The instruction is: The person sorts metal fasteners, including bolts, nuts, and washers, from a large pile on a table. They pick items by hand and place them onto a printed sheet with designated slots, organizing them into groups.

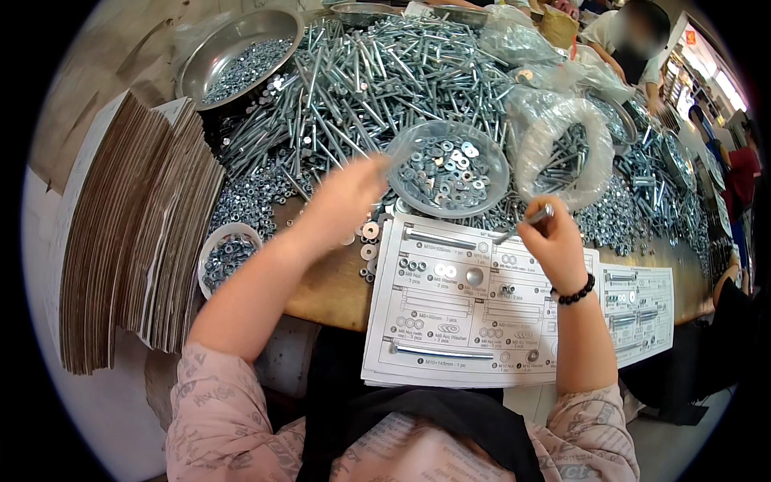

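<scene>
My right hand (556, 245), with a dark beaded bracelet at the wrist, pinches a metal bolt (536, 217) above the upper part of a printed parts sheet (450, 301). On that sheet lie a long bolt (443, 353) near the bottom, another bolt (440, 238) near the top, and several nuts and washers. My left hand (347, 193) is smeared by motion at the left rim of a clear plastic bowl (392, 183) of washers. Its fingertips are too blurred to show whether they hold anything.
A large heap of long bolts (377, 80) covers the far table. Stacked printed sheets (120, 233) stand at the left. Around the heap are a steel bowl (193, 76), a small white tub (206, 281) of hardware, a plastic bag (526, 157) and a second sheet (654, 301). Another person (602, 40) sits far right.
</scene>
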`<state>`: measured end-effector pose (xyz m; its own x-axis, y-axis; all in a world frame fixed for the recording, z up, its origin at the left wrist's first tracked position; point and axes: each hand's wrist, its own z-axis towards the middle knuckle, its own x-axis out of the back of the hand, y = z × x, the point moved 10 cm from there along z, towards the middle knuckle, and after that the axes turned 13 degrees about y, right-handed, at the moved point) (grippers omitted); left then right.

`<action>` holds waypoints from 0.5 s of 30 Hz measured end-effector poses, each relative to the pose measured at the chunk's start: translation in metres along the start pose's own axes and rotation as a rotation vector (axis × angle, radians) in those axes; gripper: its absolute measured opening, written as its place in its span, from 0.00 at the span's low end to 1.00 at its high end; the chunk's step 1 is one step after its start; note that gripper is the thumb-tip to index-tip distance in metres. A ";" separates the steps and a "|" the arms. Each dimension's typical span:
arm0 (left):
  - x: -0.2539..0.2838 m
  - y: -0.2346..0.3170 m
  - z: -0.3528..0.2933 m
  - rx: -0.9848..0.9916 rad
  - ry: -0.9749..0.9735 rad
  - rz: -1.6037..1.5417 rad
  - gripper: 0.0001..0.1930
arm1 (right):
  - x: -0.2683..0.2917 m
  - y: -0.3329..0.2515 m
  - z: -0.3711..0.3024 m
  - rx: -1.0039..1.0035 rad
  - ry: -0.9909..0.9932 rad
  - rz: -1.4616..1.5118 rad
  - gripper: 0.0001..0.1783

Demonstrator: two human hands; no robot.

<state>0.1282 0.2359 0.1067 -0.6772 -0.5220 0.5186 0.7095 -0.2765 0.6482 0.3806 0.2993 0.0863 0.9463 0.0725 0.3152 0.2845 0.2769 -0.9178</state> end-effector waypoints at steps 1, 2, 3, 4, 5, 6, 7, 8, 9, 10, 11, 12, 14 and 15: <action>-0.013 0.021 -0.029 -0.307 -0.041 0.066 0.14 | 0.002 0.009 -0.010 -0.035 -0.035 -0.031 0.08; -0.032 0.030 -0.054 -0.301 -0.239 0.138 0.15 | 0.003 0.014 -0.020 -0.048 -0.067 -0.072 0.08; -0.049 0.036 -0.081 -0.295 -0.433 0.208 0.16 | 0.004 0.017 -0.029 -0.056 -0.097 -0.116 0.07; -0.057 0.047 -0.097 -0.362 -0.460 0.175 0.15 | 0.007 0.017 -0.037 -0.067 -0.095 -0.141 0.07; -0.066 0.055 -0.112 -0.429 -0.486 0.143 0.13 | 0.007 0.021 -0.043 -0.055 -0.103 -0.162 0.07; -0.070 0.061 -0.118 -0.462 -0.448 0.143 0.12 | 0.005 0.022 -0.048 -0.060 -0.100 -0.160 0.07; -0.077 0.067 -0.123 -0.498 -0.411 0.141 0.10 | 0.003 0.024 -0.053 -0.066 -0.095 -0.160 0.07; -0.081 0.071 -0.126 -0.531 -0.373 0.141 0.08 | 0.002 0.020 -0.057 -0.011 -0.053 -0.167 0.07; -0.087 0.065 -0.129 -0.516 -0.379 0.152 0.08 | -0.001 0.017 -0.061 -0.045 -0.039 -0.171 0.07; -0.091 0.060 -0.131 -0.500 -0.385 0.166 0.07 | -0.005 0.015 -0.065 -0.058 -0.053 -0.131 0.06; -0.094 0.055 -0.134 -0.483 -0.389 0.180 0.07 | -0.009 0.014 -0.069 -0.070 -0.070 -0.091 0.06; -0.088 0.057 -0.131 -0.469 -0.351 0.191 0.08 | -0.012 0.014 -0.074 -0.031 -0.113 -0.107 0.06; -0.068 0.061 -0.126 -0.439 -0.273 0.214 0.11 | -0.023 0.020 -0.084 0.049 -0.204 -0.138 0.06; -0.067 0.051 -0.126 -0.354 -0.322 0.221 0.12 | -0.028 0.023 -0.090 0.069 -0.242 -0.174 0.06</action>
<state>0.2342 0.1546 0.0348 -0.4899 -0.3401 0.8027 0.8271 -0.4723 0.3047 0.3742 0.2178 0.0343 0.8179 0.2420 0.5219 0.4198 0.3692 -0.8291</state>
